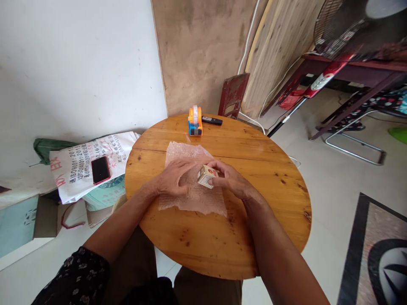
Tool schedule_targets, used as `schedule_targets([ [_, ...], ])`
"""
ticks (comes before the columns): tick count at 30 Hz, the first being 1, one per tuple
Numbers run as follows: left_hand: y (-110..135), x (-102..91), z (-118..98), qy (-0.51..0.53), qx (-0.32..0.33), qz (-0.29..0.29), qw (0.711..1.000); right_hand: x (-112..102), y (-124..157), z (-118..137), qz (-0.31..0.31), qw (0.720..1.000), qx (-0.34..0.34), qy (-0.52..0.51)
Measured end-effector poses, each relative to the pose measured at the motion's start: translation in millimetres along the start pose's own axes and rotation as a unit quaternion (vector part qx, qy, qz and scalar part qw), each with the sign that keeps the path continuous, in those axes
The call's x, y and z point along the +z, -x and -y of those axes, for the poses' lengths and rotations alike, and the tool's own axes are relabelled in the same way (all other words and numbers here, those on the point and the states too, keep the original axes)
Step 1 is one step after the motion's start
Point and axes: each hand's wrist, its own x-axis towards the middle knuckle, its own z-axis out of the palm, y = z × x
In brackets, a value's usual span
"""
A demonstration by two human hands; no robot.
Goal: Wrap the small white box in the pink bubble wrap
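A sheet of pinkish bubble wrap (187, 154) lies flat on the round wooden table (263, 169). My left hand (173, 178) rests palm down on the sheet, fingers stretched out towards a small cream box (206, 176) with red print. That box stands on the sheet and is gripped from the right by my right hand (232, 180), with fingers closed round its top and side.
An orange and blue tape dispenser (195, 121) and a black remote (212, 120) sit at the table's far edge. A dark red chair (233, 94) stands behind. Left of the table are printed sacks (79, 165) with a red phone (101, 170) on top. A fan (349, 25) stands at right.
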Motion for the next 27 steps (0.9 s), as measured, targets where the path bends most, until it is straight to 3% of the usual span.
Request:
schedule_targets([
  [2, 2, -2.8, 5, -0.012, -0.026, -0.051, 0.998, -4, -4, -6, -0.039, 0.999, 0.018, 0.005],
  [4, 3, -3.7, 10, -0.026, -0.042, -0.065, 0.997, -4, -6, -9, -0.061, 0.998, 0.023, 0.007],
  [10, 3, -1.6, 5, -0.072, -0.079, -0.008, 0.994, 2, -7, -9, -0.074, 0.995, 0.022, 0.055],
  [14, 1, -4.1, -2, -0.058, -0.075, 0.016, 0.995, 13, -6, -6, -0.102, 0.986, -0.065, 0.113],
  [19, 0, -5.0, -4, -0.05, -0.082, 0.011, 0.995, 30, -1, -2, -0.154, 0.951, -0.185, 0.196],
  [21, 0, -4.6, -5, -0.054, -0.077, 0.01, 0.996, 28, -1, -5, -0.172, 0.94, -0.172, 0.237],
  [25, 0, -4.4, -6, -0.062, -0.068, 0.023, 0.996, 14, -4, -16, -0.141, 0.947, -0.044, 0.286],
  [27, 0, -4.6, -6, -0.062, -0.076, 0.032, 0.995, 9, -6, -20, -0.136, 0.948, -0.018, 0.288],
])
